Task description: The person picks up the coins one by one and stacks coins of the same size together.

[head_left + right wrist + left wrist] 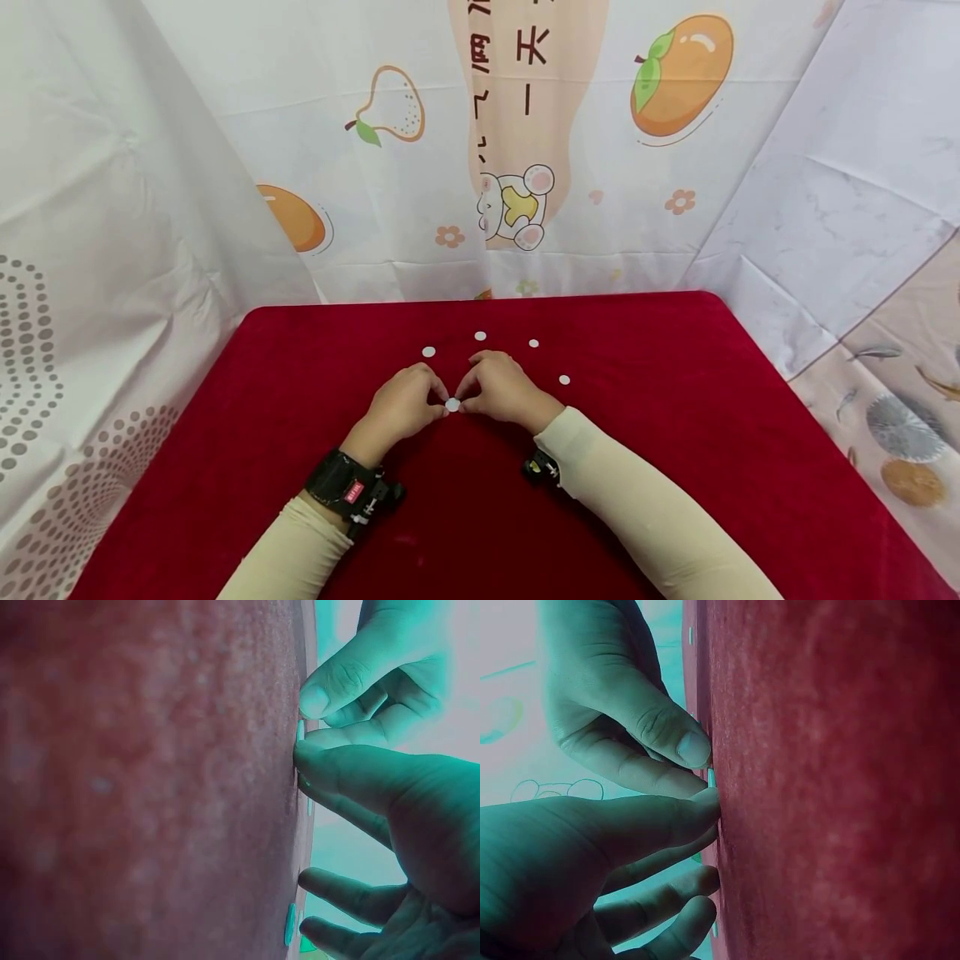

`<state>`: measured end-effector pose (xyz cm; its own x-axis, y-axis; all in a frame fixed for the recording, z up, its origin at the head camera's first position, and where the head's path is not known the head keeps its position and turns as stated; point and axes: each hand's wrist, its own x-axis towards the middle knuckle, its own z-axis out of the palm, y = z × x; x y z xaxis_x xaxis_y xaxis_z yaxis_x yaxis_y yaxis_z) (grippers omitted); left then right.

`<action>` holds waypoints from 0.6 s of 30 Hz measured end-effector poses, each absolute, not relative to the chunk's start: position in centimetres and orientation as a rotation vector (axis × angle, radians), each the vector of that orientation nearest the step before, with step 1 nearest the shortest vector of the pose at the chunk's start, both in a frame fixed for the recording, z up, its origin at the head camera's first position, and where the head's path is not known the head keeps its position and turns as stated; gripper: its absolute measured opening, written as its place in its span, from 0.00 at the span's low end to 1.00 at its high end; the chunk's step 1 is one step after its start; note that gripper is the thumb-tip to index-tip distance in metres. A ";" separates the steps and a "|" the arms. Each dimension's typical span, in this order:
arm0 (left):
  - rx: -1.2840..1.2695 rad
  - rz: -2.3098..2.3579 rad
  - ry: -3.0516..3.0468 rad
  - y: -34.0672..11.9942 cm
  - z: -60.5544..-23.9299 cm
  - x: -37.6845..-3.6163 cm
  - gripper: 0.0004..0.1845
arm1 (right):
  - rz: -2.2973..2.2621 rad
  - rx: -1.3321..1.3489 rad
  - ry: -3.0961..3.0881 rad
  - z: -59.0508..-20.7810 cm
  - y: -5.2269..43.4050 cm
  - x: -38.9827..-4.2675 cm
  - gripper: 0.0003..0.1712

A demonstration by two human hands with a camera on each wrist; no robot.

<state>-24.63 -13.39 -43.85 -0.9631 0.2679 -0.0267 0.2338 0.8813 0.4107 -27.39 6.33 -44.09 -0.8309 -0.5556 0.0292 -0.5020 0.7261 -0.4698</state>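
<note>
Red surface (675, 433), both hands meeting at one white disc (452, 405).
We pinch it between left hand (401, 406) and right hand (501, 389) fingertips; lifting well likely means getting under an edge while avoiding four loose discs (480, 337) beyond.

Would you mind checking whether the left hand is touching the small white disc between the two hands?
Touching. The left wrist view shows the left hand's thumb tip against the white disc, standing on edge on the red cloth.

We list one table (675, 433) under a red velvet-like cloth. Lying flat on it we count five small white discs: one at centre (452, 405), four farther back at (428, 352), (480, 336), (533, 342), (564, 380).
</note>
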 end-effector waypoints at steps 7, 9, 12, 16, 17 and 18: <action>0.435 0.613 2.956 -13.0 -43.8 -24.3 0.04 | -0.742 -0.889 2.774 -44.2 6.8 -27.2 0.06; 0.456 0.609 2.952 -12.9 -43.8 -24.2 0.04 | -0.748 -0.884 2.764 -44.1 6.9 -27.0 0.06; 0.479 0.607 2.952 -12.7 -43.9 -24.0 0.04 | -0.746 -0.883 2.760 -43.9 7.1 -26.8 0.06; 0.495 0.604 2.947 -12.4 -43.8 -23.8 0.04 | -0.729 -0.900 2.770 -43.8 7.5 -26.4 0.06; 0.498 0.604 2.942 -12.3 -43.8 -23.8 0.04 | -0.722 -0.902 2.774 -43.8 7.5 -26.3 0.06; 0.500 0.610 2.934 -12.3 -43.8 -23.7 0.04 | -0.713 -0.904 2.779 -43.8 7.6 -26.2 0.06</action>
